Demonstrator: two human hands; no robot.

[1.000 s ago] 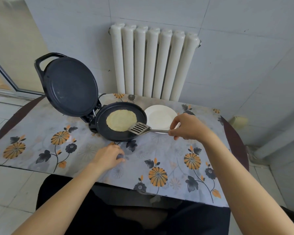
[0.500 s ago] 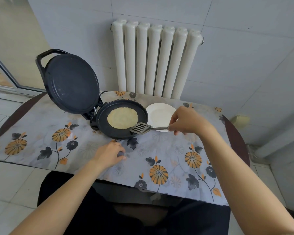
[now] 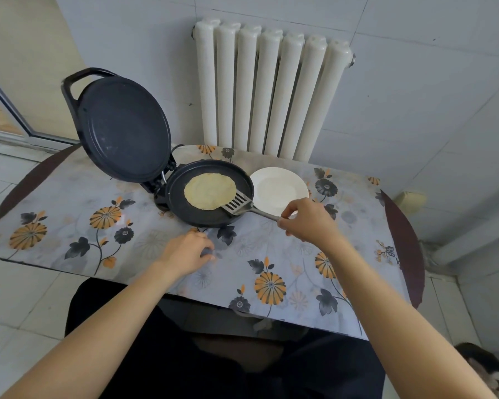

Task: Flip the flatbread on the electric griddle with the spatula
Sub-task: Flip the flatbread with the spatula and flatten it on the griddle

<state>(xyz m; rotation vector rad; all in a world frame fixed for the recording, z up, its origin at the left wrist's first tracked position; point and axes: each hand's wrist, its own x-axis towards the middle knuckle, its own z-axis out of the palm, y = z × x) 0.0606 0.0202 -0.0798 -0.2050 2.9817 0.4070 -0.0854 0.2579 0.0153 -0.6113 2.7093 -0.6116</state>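
A pale yellow flatbread (image 3: 210, 190) lies flat in the black electric griddle (image 3: 202, 217), whose round lid (image 3: 124, 129) stands open at the left. My right hand (image 3: 304, 220) grips the handle of a slotted metal spatula (image 3: 236, 204). The spatula's blade rests on the griddle plate and touches the flatbread's lower right edge. My left hand (image 3: 186, 251) rests on the tablecloth in front of the griddle, fingers curled, holding nothing.
A white plate (image 3: 280, 188) sits right beside the griddle on the flowered tablecloth (image 3: 98, 226). A white radiator (image 3: 268, 90) stands against the wall behind the table. The table's front edge is close to my body.
My right hand has pushed the spatula left, from the griddle's right rim onto the plate until the blade reaches the flatbread's edge. My left hand has stayed put.
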